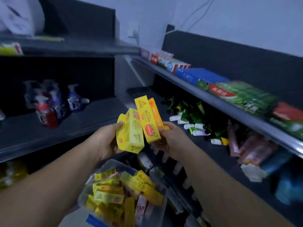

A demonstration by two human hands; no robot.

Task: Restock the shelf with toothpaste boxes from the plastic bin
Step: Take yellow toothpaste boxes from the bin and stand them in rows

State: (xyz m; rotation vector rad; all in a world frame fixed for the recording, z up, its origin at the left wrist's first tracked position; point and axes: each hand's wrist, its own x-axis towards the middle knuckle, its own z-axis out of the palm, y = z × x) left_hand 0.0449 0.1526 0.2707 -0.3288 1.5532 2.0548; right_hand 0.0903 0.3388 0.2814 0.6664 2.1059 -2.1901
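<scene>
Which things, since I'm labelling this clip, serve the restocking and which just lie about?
Job: pale yellow box in the left hand; yellow and orange boxes in the right hand; plastic bin; shelf.
Lying about: soap bottles; green tubes; pink tubes.

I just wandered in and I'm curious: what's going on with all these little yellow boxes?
A person is restocking. The left hand holds a yellow box, and the fingers of the right hand pinch two boxes, one yellow and one orange. Both hands are raised over a clear bin full of similar boxes. None of the held ones is on a shelf yet.
</scene>
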